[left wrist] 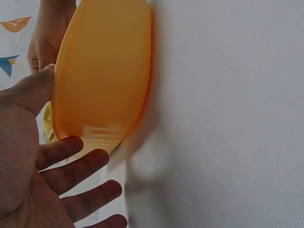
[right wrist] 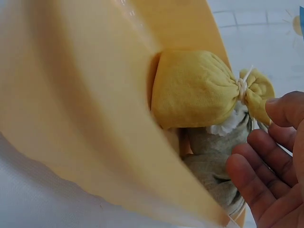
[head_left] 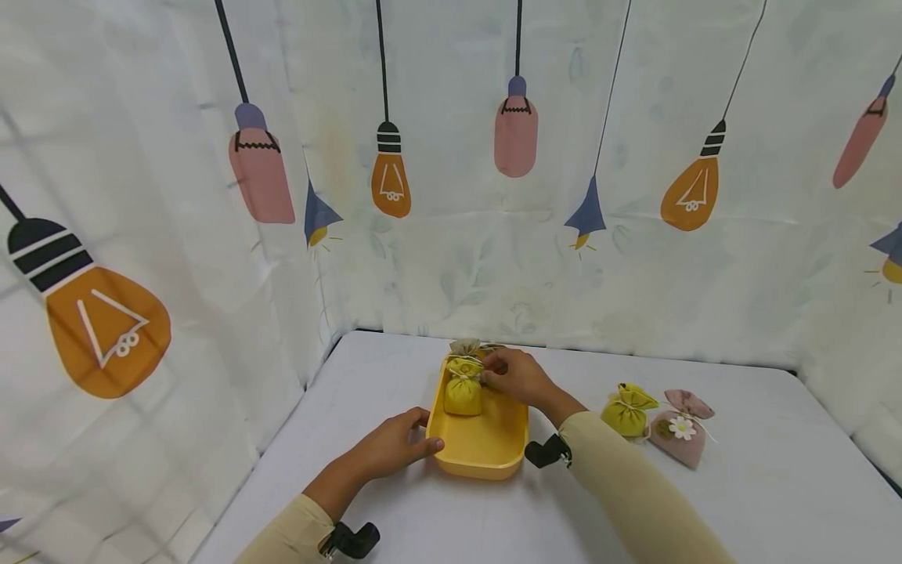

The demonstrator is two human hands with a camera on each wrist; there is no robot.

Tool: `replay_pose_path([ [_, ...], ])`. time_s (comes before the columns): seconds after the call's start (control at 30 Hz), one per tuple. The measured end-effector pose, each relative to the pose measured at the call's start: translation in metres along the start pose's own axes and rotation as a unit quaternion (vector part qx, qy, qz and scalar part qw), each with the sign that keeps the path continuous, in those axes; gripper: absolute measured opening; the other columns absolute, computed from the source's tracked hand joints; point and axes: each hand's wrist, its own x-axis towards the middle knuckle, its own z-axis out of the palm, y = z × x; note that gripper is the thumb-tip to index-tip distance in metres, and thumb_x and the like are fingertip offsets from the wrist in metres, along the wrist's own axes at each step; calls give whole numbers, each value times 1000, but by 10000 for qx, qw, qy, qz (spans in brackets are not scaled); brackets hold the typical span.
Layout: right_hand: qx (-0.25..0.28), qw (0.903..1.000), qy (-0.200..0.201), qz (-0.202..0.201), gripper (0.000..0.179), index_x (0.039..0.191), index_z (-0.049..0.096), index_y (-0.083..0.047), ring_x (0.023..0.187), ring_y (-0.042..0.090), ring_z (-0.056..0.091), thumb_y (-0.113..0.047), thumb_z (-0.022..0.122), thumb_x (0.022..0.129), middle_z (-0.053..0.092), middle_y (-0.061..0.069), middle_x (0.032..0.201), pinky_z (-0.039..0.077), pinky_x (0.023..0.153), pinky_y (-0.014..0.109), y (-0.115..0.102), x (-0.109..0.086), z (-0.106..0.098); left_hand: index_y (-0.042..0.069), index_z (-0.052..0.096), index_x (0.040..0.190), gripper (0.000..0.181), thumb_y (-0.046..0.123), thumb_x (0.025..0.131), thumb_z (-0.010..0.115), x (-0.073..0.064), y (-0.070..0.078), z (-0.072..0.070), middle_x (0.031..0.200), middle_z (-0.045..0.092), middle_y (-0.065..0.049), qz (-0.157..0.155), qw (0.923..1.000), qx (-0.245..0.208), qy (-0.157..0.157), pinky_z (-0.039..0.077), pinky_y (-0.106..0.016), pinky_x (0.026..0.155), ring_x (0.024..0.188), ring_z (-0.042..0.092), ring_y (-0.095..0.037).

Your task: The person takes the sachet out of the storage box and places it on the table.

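A yellow cloth drawstring pouch [head_left: 463, 395], tied at its neck with pale string, stands in the yellow plastic tray [head_left: 475, 446]. My right hand [head_left: 517, 377] is at its gathered top. In the right wrist view the thumb tip overlaps the ruffle, while the other fingers lie loosely bent beside it. Grey-green pouches [right wrist: 216, 166] sit behind the yellow one in the tray, partly hidden. At the tray's near left corner, my left hand [head_left: 395, 442] touches the outside, thumb at the rim and the other fingers spread, fairly straight, along the wall.
On the white table [head_left: 768, 439], right of the tray, lie a yellow-green pouch [head_left: 627, 411] and a pinkish pouch [head_left: 680, 435] with a white flower, side by side. Lamp-patterned curtains [head_left: 451, 258] hang behind the table and along its left side.
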Motion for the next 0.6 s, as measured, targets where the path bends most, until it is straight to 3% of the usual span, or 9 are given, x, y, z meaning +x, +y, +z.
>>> replay_pose_path([
  [0.4,-200,9998,-11,-22,23,117,72,-12,97,16,65,-23,74,97,68,-2,103,56,86,36,-4,5,6,13,59,135,61,55,92,72,0,0,1,131,62,-10,14,10000,17,43,47,-59,100,123,58,-33],
  [0.6,-252,9997,-31,-51,10,103,72,-15,90,14,63,-22,74,97,65,-3,97,56,80,34,-4,5,7,13,59,136,61,55,93,71,0,0,1,131,62,-10,24,10000,25,71,47,-59,100,123,58,-33],
])
